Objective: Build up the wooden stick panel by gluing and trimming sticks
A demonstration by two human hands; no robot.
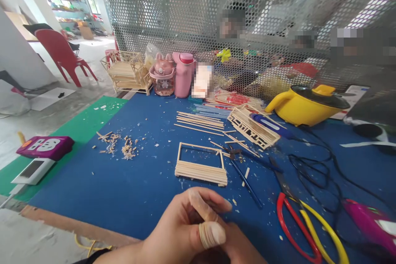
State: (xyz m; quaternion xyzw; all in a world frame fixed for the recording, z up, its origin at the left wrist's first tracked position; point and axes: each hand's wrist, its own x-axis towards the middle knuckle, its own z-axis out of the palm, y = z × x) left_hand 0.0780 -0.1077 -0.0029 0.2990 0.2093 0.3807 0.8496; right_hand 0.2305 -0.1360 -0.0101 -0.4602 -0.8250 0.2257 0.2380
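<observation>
Left hand (185,227) curled closed over right hand (239,249) (mostly hidden, grip impossible to tell), near stick frame (201,171).

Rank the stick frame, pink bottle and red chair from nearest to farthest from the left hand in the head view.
1. Stick frame, just ahead of the left hand.
2. Pink bottle, farther back, straight ahead.
3. Red chair, farthest, off to the far left.

The stick frame (201,172) is pale wood: several sticks packed side by side form its near edge, and thin sticks close an open rectangle behind. It lies flat on the blue mat (123,189).
</observation>
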